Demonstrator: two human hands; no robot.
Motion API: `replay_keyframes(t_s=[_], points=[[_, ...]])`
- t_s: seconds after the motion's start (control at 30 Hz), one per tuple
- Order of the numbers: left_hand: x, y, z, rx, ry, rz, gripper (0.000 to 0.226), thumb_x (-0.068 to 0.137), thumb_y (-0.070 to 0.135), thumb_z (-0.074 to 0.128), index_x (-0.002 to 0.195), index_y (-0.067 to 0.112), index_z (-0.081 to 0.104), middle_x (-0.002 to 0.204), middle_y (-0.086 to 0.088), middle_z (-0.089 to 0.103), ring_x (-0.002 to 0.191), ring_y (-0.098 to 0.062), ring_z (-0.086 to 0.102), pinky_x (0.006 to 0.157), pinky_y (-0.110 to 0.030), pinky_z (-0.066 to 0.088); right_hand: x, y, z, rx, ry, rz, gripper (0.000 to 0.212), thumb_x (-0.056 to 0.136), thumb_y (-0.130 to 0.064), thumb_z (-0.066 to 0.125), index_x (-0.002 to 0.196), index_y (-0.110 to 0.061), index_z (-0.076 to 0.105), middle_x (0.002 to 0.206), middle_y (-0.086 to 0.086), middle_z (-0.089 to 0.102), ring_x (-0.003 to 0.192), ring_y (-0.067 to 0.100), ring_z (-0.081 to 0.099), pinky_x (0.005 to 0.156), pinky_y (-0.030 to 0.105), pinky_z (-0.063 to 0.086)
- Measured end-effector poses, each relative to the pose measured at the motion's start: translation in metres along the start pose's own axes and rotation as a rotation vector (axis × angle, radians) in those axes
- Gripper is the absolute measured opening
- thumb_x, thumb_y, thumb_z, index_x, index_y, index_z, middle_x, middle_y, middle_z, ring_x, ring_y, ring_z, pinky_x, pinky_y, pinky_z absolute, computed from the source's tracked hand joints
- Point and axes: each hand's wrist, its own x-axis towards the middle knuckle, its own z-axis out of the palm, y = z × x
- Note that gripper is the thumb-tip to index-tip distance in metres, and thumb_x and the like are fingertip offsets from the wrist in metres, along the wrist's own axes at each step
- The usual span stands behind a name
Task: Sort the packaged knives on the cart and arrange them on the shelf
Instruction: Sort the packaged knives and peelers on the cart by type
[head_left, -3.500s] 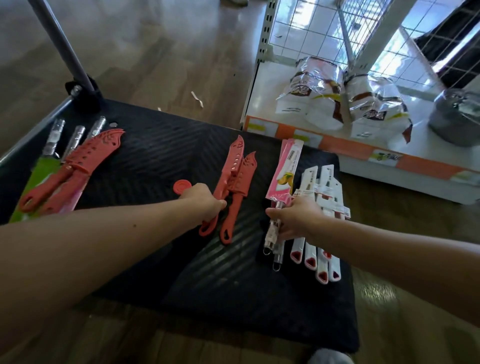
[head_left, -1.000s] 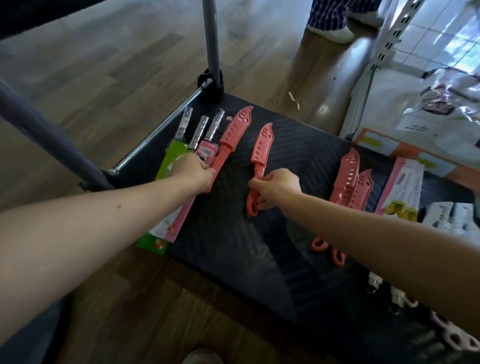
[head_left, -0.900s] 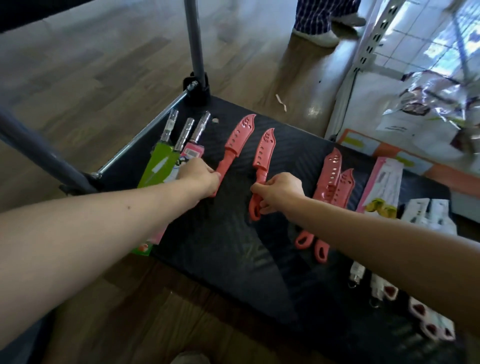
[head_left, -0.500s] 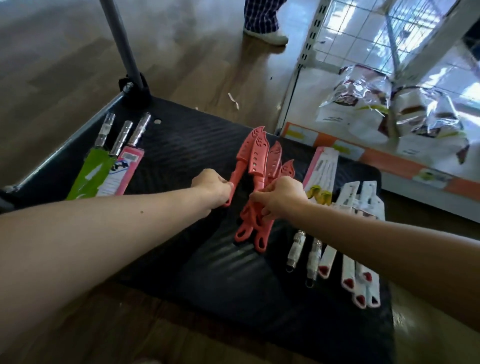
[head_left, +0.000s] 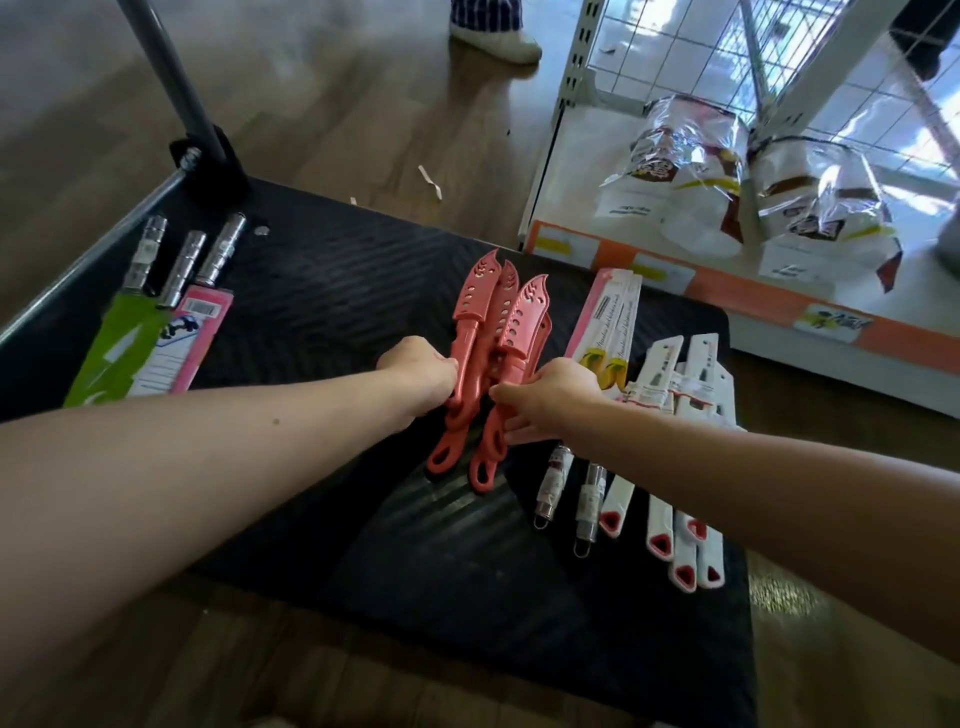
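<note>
Red knives now bunched between both hands.

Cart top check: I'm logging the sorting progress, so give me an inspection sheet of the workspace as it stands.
Surface: black ribbed cart mat, sitting on wood floor.
Job's things: red sheathed knives bunched mid-cart; metal-handled knives on green and pink cards far left; pink-carded knives and white-handled knives at right.
Clutter: paper scrap on the floor.
Hands: left hand and right hand both grip the red knife handles.
Cables: nothing seen.
Surroundings: white shelf with plastic-wrapped packs; someone's shoe beyond the cart.
</note>
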Motion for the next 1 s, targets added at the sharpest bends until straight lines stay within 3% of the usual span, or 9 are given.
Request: replay_keyframes(t_s=[0.1,0.27,0.43,0.63,0.73,1.0], points=[[0.001,0.000,-0.005,0.080,-0.009,0.028,0.022,0.094,0.027,0.048,0.087,0.016,0.065,0.104,-0.009,0.068,0.096,-0.027,0.063,0.080,-0.029,0.047,0.002,-0.004,-0.002,-0.117,0.030,-0.061,0.025,0.088,-0.022,0.063,0.070,-0.010,0.052,0.064,0.005,0.063,0.053,0.014,0.064,0.054,0.023,0.058],[0.001,-0.001,-0.010,0.259,0.016,0.114,0.024,0.092,0.033,0.050,0.109,0.019,0.061,0.118,-0.005,0.063,0.111,-0.024,0.057,0.089,-0.030,0.043,0.003,-0.010,-0.007,-0.300,0.158,-0.206,0.023,0.086,-0.028,0.061,0.069,-0.016,0.051,0.073,0.001,0.059,0.076,0.021,0.067,0.073,0.038,0.060],[0.003,-0.007,-0.018,0.351,0.006,0.226,0.035,0.091,0.036,0.051,0.120,0.017,0.053,0.125,-0.005,0.057,0.116,-0.024,0.053,0.095,-0.035,0.044,0.006,-0.015,-0.002,-0.505,0.212,-0.443,0.022,0.084,-0.032,0.062,0.099,-0.017,0.057,0.098,-0.003,0.054,0.094,0.014,0.054,0.074,0.027,0.044],[0.005,-0.025,-0.044,0.572,0.067,0.326,0.041,0.092,0.041,0.048,0.127,0.019,0.046,0.131,-0.004,0.049,0.123,-0.027,0.043,0.094,-0.044,0.045,0.006,-0.027,0.022,-0.794,0.135,-0.682,0.044,0.087,-0.034,0.058,0.127,-0.019,0.049,0.127,0.002,0.046,0.117,0.021,0.042,0.084,0.029,0.040],[0.007,-0.034,-0.062,0.646,0.088,0.325,0.044,0.091,0.044,0.048,0.128,0.019,0.044,0.132,-0.005,0.047,0.124,-0.029,0.041,0.093,-0.044,0.043,0.007,-0.037,0.038,-0.900,0.105,-0.781,0.044,0.088,-0.036,0.055,0.128,-0.020,0.048,0.131,0.002,0.044,0.121,0.022,0.039,0.089,0.034,0.042],[0.026,-0.072,-0.121,0.735,0.209,0.270,0.040,0.091,0.039,0.050,0.123,0.015,0.048,0.127,-0.010,0.051,0.121,-0.032,0.044,0.095,-0.042,0.042,0.022,-0.079,0.094,-0.897,0.055,-0.890,0.045,0.088,-0.032,0.057,0.131,-0.023,0.047,0.134,0.002,0.043,0.123,0.023,0.038,0.093,0.035,0.043]])
